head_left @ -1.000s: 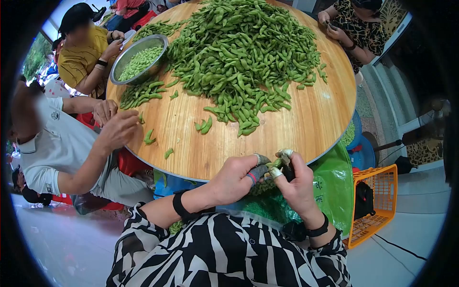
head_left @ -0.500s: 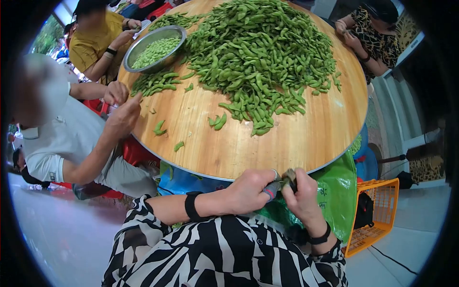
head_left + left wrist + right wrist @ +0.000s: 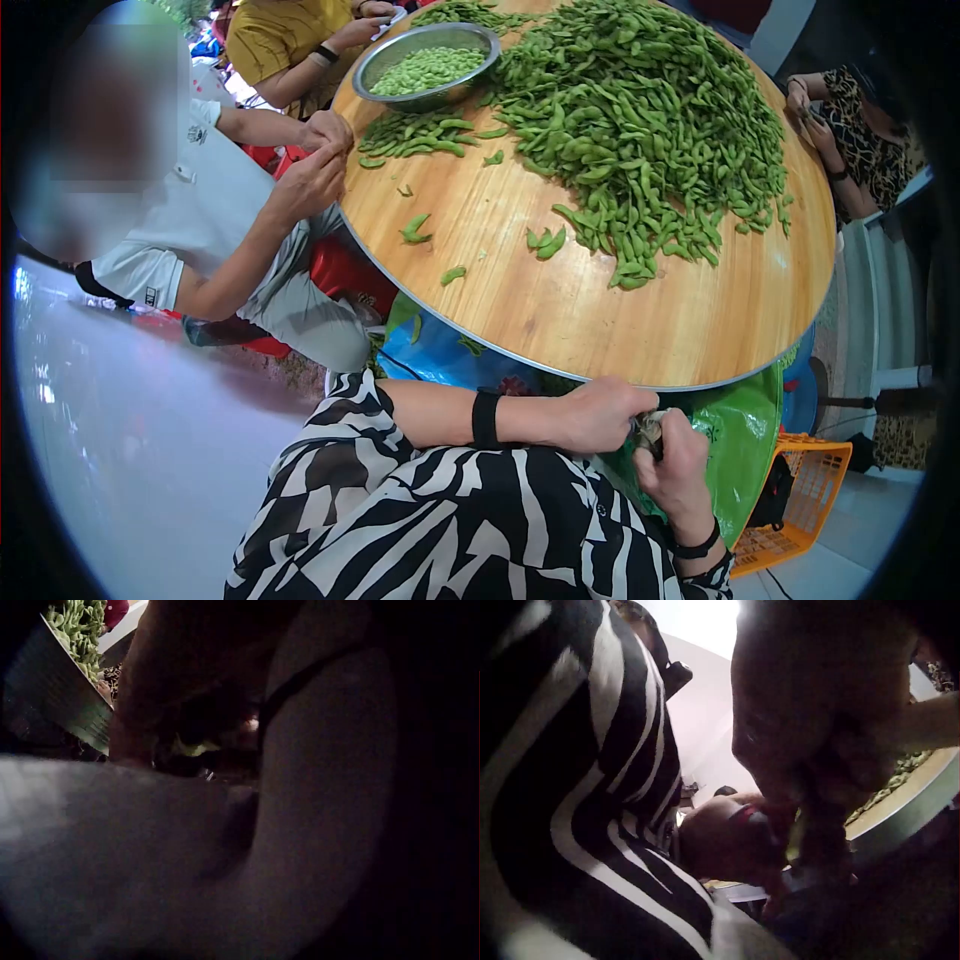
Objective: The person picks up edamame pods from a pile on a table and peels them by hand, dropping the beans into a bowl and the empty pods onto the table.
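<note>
Just below the table's near edge, my left hand (image 3: 600,414) and right hand (image 3: 674,460) meet with curled fingers. Between them, a green soybean pod (image 3: 793,840) shows as a narrow strip in the right wrist view. A bit of the same pod (image 3: 192,748) appears in the dark left wrist view. Both hands pinch it, though the fingers hide most of it. A worn pale covering (image 3: 650,430) wraps a fingertip of my right hand. Ahead, a large heap of soybean pods (image 3: 640,130) covers much of the round wooden table (image 3: 520,310).
A metal bowl (image 3: 480,80) of shelled beans stands at the far left beside a smaller pod pile (image 3: 415,135). A person in a light shirt (image 3: 225,200) works at the left. Green plastic sheeting (image 3: 735,430) and an orange crate (image 3: 810,500) lie to the right.
The head view has swung left, so table and heap sit further right in it. My hands stay together, turned so the pod seen earlier between the fingertips is hidden in the head view.
</note>
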{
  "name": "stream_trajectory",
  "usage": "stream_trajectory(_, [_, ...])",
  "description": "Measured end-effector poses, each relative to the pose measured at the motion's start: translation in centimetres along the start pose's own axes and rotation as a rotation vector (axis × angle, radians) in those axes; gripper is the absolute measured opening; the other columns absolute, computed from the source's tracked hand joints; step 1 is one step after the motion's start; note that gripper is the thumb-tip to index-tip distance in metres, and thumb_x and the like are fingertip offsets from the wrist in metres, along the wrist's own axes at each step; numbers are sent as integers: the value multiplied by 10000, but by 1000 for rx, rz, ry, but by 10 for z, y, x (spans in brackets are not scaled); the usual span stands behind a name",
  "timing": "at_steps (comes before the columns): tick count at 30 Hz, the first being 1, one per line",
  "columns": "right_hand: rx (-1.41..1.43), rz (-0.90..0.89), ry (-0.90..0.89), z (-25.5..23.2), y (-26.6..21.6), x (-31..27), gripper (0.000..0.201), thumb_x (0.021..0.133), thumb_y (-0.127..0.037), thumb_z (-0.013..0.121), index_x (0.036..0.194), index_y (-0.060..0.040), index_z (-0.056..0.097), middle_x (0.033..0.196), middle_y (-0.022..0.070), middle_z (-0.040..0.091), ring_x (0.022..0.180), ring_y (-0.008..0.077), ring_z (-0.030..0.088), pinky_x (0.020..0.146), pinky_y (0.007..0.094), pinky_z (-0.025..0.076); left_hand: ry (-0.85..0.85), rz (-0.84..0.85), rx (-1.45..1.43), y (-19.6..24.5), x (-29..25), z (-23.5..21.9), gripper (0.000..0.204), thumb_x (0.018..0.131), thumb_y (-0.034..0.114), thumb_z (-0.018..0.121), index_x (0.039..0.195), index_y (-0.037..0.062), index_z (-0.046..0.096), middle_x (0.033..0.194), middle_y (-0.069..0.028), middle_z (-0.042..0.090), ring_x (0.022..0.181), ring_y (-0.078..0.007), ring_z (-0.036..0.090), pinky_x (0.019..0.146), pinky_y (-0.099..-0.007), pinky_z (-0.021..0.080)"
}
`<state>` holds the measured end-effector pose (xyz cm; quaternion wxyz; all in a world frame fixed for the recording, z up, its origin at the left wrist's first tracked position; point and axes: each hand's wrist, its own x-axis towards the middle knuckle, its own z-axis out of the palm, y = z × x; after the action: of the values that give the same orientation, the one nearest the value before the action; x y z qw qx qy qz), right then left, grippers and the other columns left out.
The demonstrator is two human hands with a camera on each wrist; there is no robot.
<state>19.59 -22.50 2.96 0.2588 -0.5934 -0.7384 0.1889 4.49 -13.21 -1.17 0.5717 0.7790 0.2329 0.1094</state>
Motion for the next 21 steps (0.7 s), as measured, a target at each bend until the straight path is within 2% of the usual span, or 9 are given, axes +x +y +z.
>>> stream_trajectory(1, [3,-11,-2,-1,3,-1,259,620,-20,663,828,-13,509,703,153,484,596,342,545,521,401,445,-129,-47,-39,0,-1,-2,175,690,-55,500,863,-33,498,795,-260,556,819,-470,543,684,-487,425])
stream_trajectory(2, [13,64,0,-4,8,-6,236,635,-11,645,827,-9,508,685,158,487,584,346,544,519,400,443,-71,151,-25,1,-6,-4,221,694,-50,527,909,-31,482,829,-238,550,831,-446,552,696,-473,434])
stream_trajectory(5, [79,169,9,-8,7,-6,174,671,13,594,817,-1,500,641,168,484,535,353,518,506,385,433,-5,241,-30,2,-15,-2,259,703,-49,538,951,-29,464,850,-236,549,839,-435,561,691,-465,441])
stream_trajectory(11, [179,235,48,-4,3,4,137,682,22,581,794,2,505,626,154,466,508,324,486,491,354,412,80,135,-70,3,-26,-23,264,703,-39,565,957,11,512,846,-190,555,844,-436,550,692,-471,446])
stream_trajectory(13, [151,172,40,-3,5,6,125,680,25,576,788,3,518,617,150,464,503,313,484,488,350,408,273,412,191,-4,-37,-38,265,687,-41,573,940,13,511,815,-182,534,792,-404,549,664,-455,447])
stream_trajectory(15, [191,156,10,-3,2,10,124,679,26,577,787,2,520,618,148,465,503,312,483,489,349,409,427,327,288,-17,-48,-71,267,743,-23,579,1005,28,562,865,-151,558,852,-332,574,717,-408,457])
stream_trajectory(17, [229,136,-15,-2,2,13,124,677,28,578,786,1,523,619,147,465,503,312,481,490,349,410,600,208,427,-35,-61,-104,230,747,-8,599,972,26,568,893,-156,569,868,-337,573,742,-398,458])
stream_trajectory(19, [245,117,-25,3,5,13,139,675,29,579,799,2,523,626,149,468,513,311,485,499,353,414,719,209,595,-59,-76,-133,233,748,-10,611,975,19,565,949,-164,582,903,-345,571,773,-393,459])
stream_trajectory(21, [214,118,-19,3,6,13,146,675,29,580,806,3,521,634,151,471,521,312,490,504,355,417,786,160,926,-75,-96,-163,212,753,-17,609,958,10,558,1003,-175,590,952,-357,565,791,-417,454])
